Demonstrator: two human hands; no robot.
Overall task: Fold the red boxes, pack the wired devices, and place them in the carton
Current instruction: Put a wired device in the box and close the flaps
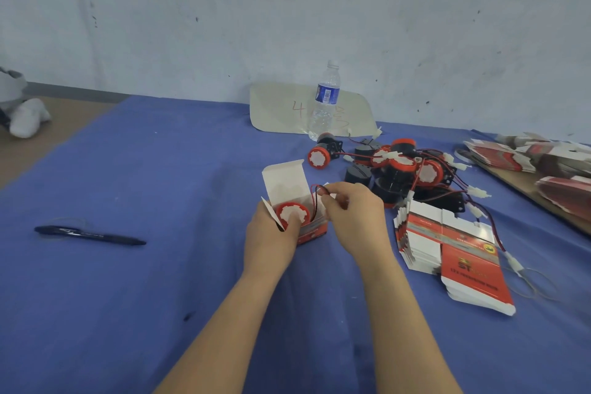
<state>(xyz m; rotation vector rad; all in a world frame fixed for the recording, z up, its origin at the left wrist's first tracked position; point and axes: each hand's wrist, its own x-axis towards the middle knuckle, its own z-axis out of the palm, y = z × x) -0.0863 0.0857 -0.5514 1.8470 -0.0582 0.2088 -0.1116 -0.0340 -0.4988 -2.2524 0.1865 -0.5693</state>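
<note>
Two hands meet just right of the frame's centre, over the blue cloth (160, 169). Your left hand (271, 233) grasps the open red box (315, 230) from its left side, fingers curled around it and one fingertip resting on the red-and-white face of the wired device (292, 214) sitting inside. The box's white lid flap stands upright behind it. Your right hand (355, 217) pinches the looped red-and-black wire (316, 193) just above the box's opening.

A pile of loose devices (403, 169) lies up and to the right of your hands, with a stack of flat boxes (454, 253) at the right below it. A water bottle (324, 102) stands at upper centre, and a pen (89, 235) lies at the left.
</note>
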